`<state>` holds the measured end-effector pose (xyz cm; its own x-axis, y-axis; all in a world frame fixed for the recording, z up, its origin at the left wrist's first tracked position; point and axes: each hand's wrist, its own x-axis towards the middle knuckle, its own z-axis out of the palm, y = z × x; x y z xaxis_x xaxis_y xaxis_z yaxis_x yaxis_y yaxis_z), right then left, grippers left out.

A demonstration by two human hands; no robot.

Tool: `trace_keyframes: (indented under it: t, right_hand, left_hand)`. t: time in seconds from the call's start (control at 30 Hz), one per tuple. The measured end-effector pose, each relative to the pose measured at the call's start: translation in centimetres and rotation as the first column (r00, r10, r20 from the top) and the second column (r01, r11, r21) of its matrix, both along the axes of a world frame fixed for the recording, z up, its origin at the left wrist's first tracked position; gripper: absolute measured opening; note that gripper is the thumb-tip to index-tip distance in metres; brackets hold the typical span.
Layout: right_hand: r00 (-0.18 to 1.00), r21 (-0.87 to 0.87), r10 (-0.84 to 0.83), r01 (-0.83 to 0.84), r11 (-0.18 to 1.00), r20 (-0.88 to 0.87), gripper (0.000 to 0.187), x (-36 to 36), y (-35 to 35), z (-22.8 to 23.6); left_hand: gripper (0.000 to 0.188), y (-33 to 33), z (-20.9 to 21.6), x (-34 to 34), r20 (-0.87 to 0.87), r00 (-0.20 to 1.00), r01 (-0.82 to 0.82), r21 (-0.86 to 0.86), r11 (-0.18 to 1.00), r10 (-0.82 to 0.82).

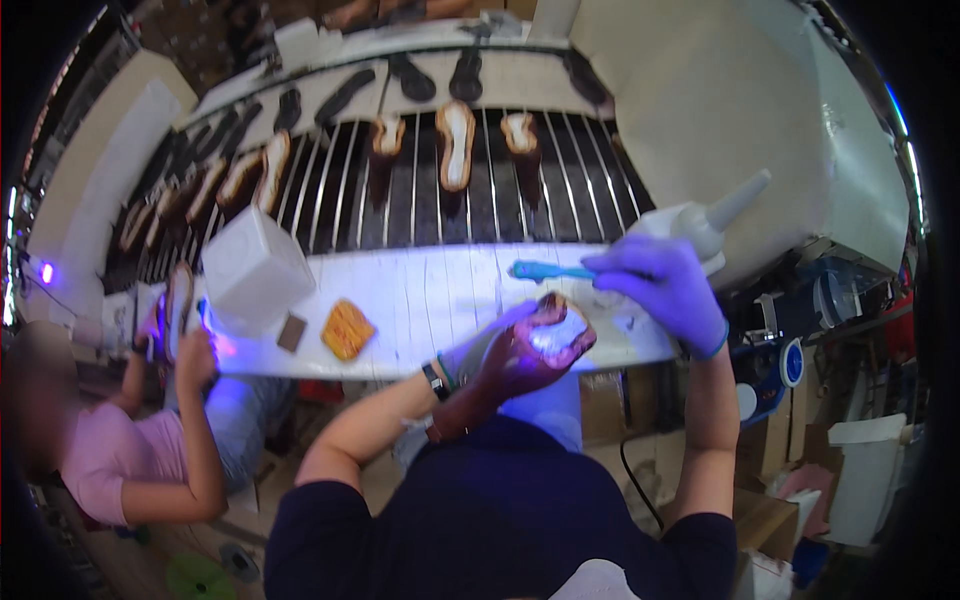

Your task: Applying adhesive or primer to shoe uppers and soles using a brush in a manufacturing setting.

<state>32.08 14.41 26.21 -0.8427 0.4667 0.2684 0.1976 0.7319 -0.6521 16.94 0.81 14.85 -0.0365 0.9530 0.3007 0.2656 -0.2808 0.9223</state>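
Observation:
My left hand [470, 357], gloved with a dark band at the wrist, is wrapped round a brown boot [492, 385]. The boot lies on its back, its pale underside [558, 335] turned up at the toe end and its shaft running down towards my body. My right hand [655, 285], in a glove that looks purple under the light, pinches a blue toothbrush-like brush [548, 271] by its handle. The bristle end points left, a little above the boot and apart from it. Just beyond my right hand stands a white bottle with a long nozzle [705, 222].
On the white ledge [420, 290] are a white box [255, 265], an orange-yellow sponge [347, 330] and a small dark piece [292, 333]. Beyond, a barred rack [340, 190] bears several upturned boots [456, 145]. Black soles [412, 78] lie farther back. A person [150, 440] works at left.

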Motion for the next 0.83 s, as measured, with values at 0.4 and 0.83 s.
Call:
trace_keyframes:
  t: [0.4, 0.83]
  right_hand:
    - [0.658, 0.604, -0.644, 0.344, 0.719, 0.391, 0.011, 5.3, -0.2, -17.4]
    - [0.894, -0.955, -0.398, -0.096, 0.279, -0.206, 0.093, -4.9, -9.7, -16.2]
  left_hand:
    - [0.060, 1.5, -7.9, -8.6, 0.786, 0.614, 0.116, -0.182, 0.976, 0.073]
    - [0.072, 0.3, -8.8, -8.2, 0.651, 0.696, -0.246, -0.182, 0.952, 0.304]
